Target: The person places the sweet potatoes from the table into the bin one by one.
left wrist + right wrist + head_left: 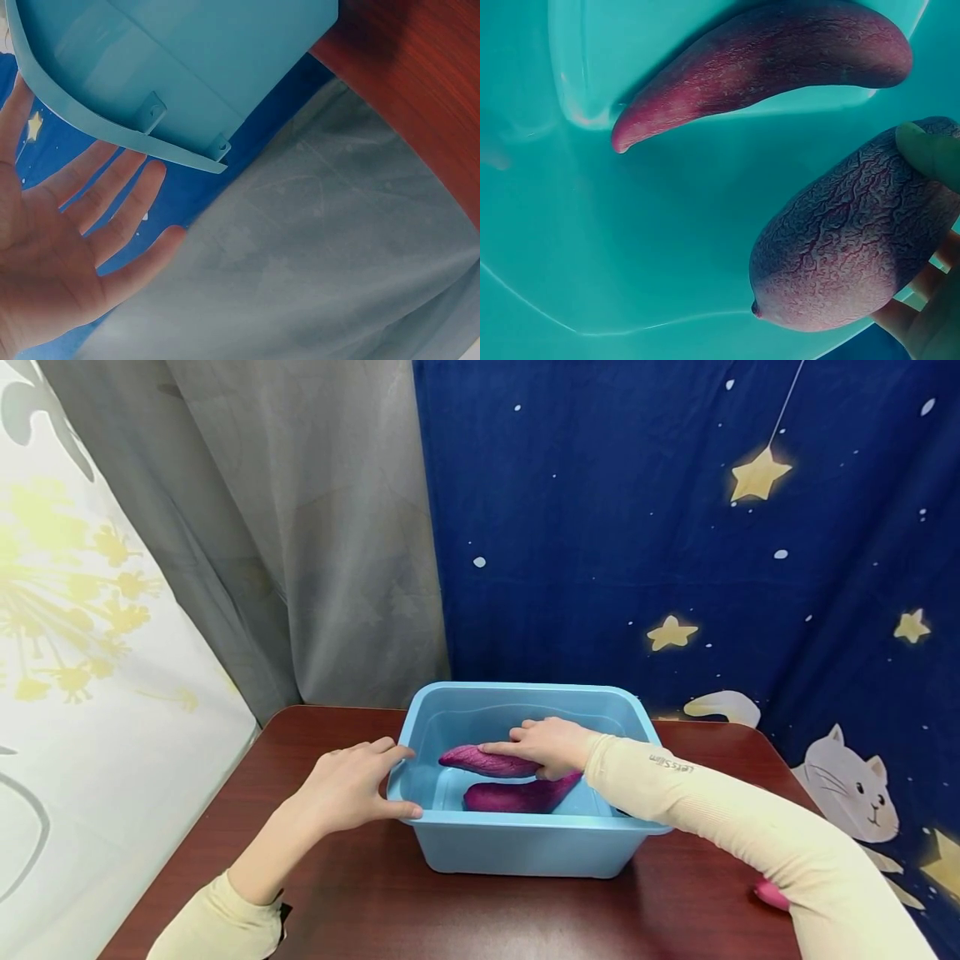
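In the head view a light blue plastic bin point(525, 847) stands on the table. My right hand point(555, 747) is inside it, gripping a wrinkled purple vegetable point(480, 762) that looks like a sweet potato. The right wrist view shows the thumb on top of it and fingers beneath. A second, smoother, curved purple vegetable point(780, 64) lies on the bin floor, apart from the held one. My left hand point(348, 789) is at the bin's left front corner, fingers and thumb spread. In the left wrist view, its fairly straight fingertips point(154, 176) are by the rim.
The bin rests on a dark red wooden table point(330, 893). A pink object point(772, 893) lies to the right, partly covered by the right sleeve point(720, 802). Behind the table hang a grey curtain point(352, 527) and a blue starry curtain point(585, 527).
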The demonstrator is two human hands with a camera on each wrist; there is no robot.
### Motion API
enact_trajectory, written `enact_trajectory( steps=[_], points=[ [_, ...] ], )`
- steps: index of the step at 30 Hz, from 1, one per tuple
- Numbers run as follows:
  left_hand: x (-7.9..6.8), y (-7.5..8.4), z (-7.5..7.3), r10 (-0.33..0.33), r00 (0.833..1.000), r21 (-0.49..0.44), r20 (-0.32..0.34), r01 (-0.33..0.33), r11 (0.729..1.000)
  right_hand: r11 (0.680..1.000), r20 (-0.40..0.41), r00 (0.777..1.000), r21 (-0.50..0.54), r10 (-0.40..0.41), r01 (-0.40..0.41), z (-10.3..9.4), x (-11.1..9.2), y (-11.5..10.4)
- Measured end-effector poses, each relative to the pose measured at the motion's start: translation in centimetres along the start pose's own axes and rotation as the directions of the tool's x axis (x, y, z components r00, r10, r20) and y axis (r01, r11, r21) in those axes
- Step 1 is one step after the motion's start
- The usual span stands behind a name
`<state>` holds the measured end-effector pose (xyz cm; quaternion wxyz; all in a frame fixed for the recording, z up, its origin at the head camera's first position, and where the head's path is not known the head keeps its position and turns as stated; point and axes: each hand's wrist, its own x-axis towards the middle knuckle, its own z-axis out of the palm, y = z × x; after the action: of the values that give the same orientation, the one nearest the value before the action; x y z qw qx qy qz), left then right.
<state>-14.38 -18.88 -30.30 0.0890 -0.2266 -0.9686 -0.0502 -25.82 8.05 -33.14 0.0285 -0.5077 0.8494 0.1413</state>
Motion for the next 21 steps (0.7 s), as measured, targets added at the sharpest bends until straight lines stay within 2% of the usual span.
enact_trajectory(
  steps=[8, 21],
  points=[
    [-0.1, 0.1, -0.1, 0.0, 1.0, 0.002, -0.001, 0.0, 1.0, 0.999, 0.018, 0.999, -0.023, -0.037, 0.037, 0.7, 0.4, -0.2],
    [-0.1, 0.0, -0.1, -0.002, 1.0, 0.004, -0.002, 0.002, 1.0, 1.0, 0.09, 0.996, -0.003, -0.029, 0.03, 1.5, 0.5, -0.1]
  ],
)
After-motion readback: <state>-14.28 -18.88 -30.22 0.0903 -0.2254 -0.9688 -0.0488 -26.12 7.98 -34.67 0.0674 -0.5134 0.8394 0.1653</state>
